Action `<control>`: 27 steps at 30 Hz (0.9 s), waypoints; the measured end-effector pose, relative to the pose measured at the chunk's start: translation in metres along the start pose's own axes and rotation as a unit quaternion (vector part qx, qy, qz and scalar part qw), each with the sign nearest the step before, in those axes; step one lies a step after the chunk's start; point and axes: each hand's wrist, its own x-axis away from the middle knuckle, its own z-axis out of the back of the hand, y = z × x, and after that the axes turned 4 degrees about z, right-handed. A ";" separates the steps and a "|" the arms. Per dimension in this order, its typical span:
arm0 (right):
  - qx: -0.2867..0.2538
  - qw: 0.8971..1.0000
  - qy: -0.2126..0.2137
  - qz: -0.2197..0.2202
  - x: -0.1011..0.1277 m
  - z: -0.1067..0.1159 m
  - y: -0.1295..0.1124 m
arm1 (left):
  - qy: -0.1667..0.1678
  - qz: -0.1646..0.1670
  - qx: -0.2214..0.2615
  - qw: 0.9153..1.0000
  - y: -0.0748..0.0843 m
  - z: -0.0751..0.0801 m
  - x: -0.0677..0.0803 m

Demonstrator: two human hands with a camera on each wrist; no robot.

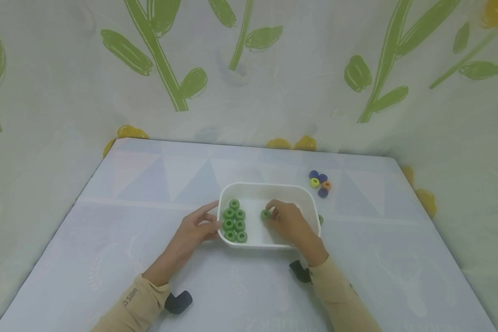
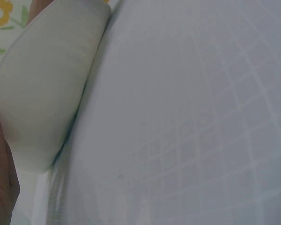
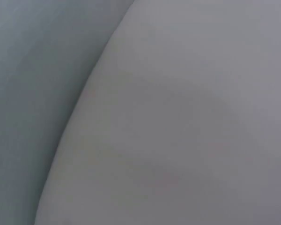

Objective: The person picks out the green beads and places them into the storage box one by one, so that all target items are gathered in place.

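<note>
A white rectangular tray point(image 1: 269, 246) sits on the table, with several green beads point(image 1: 229, 224) grouped in two rough columns at its left end. Inside the tray, my right hand point(image 1: 289, 222) pinches one more green bead point(image 1: 265, 214) between thumb and fingertips, near the middle. My left hand point(image 1: 193, 230) rests against the tray's left end, index finger extended along it and thumb near the front corner. In the left wrist view, part of the left hand point(image 2: 0, 173) lies at the tray's outer wall point(image 2: 47, 89). The right wrist view shows only pale, blurred surfaces.
Behind the tray's right corner is a small cluster of blue, yellow and orange beads point(image 1: 323, 179). Another green bead point(image 1: 321, 219) peeks out past the tray's right wall. Dark wrist-camera pieces point(image 1: 178, 302) show by the sleeves. A patterned cloth point(image 1: 249, 92) hangs behind the table.
</note>
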 end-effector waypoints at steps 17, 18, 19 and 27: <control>-0.020 0.999 0.003 0.036 -0.014 -0.010 -0.012 | -0.002 -0.003 0.009 1.000 0.000 0.000 -0.002; -0.021 0.999 0.000 0.034 -0.015 -0.010 -0.013 | -0.003 -0.003 0.009 1.000 0.000 0.001 -0.002; -0.023 0.999 -0.003 0.032 -0.015 -0.010 -0.013 | -0.003 -0.003 0.009 1.000 0.000 0.001 -0.002; -0.022 0.999 -0.003 0.037 -0.018 -0.012 -0.017 | -0.007 -0.003 0.008 1.000 -0.001 0.001 -0.002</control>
